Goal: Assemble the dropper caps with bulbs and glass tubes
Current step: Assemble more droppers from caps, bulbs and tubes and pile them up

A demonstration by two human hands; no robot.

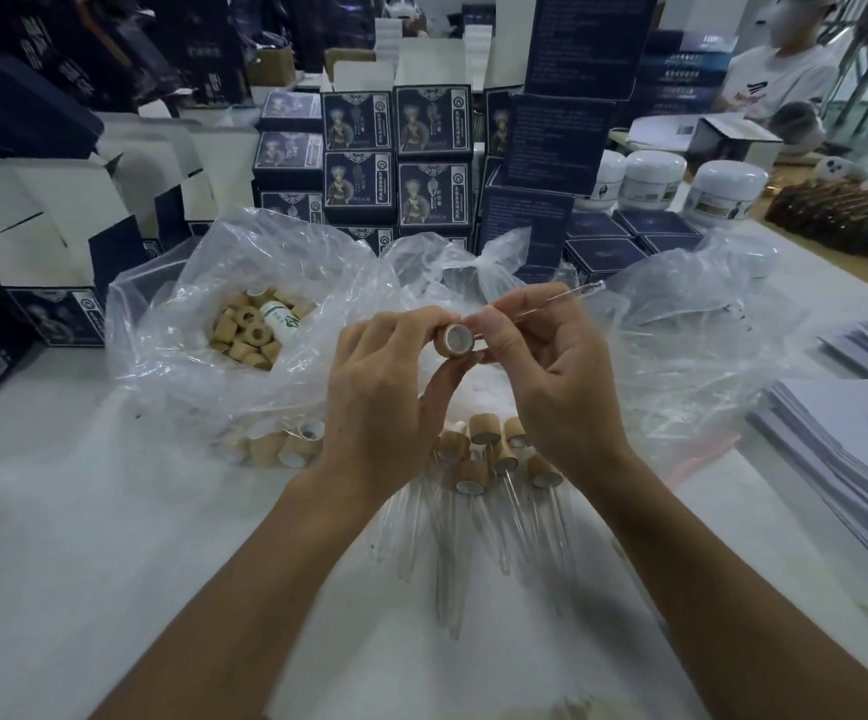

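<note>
My left hand grips a wooden dropper cap between thumb and fingers, its white open underside turned toward me. My right hand pinches a clear glass tube that slants up to the right, its lower end at the cap's edge. Below the hands lie several assembled droppers with wooden caps and glass tubes on the white table. A clear plastic bag on the left holds several loose wooden caps.
More wooden caps lie under the plastic at the left hand's wrist. Crumpled clear bags spread on the right. Stacked dark printed boxes and white jars stand behind. Paper stacks lie at the right. A person sits far right.
</note>
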